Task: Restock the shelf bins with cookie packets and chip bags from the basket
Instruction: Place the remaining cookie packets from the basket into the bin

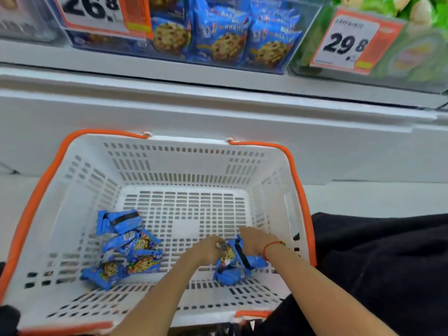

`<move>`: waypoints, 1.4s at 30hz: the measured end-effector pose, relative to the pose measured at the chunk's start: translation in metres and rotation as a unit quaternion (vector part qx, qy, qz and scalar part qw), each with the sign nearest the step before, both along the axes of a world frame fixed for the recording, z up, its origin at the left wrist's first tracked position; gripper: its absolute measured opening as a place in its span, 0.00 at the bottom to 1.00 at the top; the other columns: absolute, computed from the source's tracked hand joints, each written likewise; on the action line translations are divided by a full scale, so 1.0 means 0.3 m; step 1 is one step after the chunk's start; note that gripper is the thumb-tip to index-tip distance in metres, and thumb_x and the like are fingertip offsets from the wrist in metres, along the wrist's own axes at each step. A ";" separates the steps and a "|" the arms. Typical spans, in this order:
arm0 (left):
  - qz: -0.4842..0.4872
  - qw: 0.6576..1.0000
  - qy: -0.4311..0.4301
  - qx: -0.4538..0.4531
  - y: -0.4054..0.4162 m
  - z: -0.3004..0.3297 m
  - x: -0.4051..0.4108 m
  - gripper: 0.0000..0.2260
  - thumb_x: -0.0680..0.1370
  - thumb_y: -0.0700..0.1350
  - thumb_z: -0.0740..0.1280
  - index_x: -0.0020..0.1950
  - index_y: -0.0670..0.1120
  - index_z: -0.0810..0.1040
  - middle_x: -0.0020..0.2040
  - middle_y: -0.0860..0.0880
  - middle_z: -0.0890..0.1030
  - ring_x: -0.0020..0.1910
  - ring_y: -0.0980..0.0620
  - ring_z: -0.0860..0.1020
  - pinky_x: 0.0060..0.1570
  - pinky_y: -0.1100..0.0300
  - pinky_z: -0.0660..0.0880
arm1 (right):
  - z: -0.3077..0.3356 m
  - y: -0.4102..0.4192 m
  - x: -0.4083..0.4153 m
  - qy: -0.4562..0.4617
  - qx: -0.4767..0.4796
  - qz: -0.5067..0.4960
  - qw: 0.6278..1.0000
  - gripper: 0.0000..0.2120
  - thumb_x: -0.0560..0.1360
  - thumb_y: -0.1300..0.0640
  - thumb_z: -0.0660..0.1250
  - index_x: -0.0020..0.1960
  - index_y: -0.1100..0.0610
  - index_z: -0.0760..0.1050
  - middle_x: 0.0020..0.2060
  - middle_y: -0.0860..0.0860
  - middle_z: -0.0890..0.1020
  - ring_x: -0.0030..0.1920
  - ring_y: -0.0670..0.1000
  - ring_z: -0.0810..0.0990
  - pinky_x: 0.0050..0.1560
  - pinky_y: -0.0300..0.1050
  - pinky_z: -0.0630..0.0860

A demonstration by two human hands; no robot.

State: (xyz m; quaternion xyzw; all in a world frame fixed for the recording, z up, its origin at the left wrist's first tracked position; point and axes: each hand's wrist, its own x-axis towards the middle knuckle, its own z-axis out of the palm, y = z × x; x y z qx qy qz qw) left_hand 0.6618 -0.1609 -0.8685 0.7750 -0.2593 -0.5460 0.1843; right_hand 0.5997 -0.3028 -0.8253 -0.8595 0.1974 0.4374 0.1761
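A white basket (80,180) with orange handles stands on the floor below the shelf. Inside it at the left lies a loose pile of blue cookie packets (126,248). At the right of the basket floor lies a small clump of blue cookie packets (234,267). My left hand (207,249) grips the clump from its left side with curled fingers. My right hand (254,242) holds the clump from the right, its index finger pointing away. Above, a clear shelf bin (266,66) holds several of the same blue cookie packets (223,37).
An orange price tag reading 26.8 (97,13) hangs at the upper left, and one reading 29.8 (349,42) hangs on a bin of green bags (417,52) at the right. Dark clothing (378,263) lies right of the basket.
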 end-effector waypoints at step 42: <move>0.291 0.798 -0.166 -0.501 -0.006 1.006 0.456 0.05 0.78 0.50 0.66 0.47 0.55 0.81 0.37 0.60 0.81 0.38 0.66 0.76 0.39 0.72 0.70 | 1.030 -0.088 0.432 -0.566 0.164 -0.026 0.807 0.12 0.74 0.56 0.70 0.56 0.49 0.76 0.52 0.43 0.79 0.48 0.42 0.79 0.52 0.37 0.76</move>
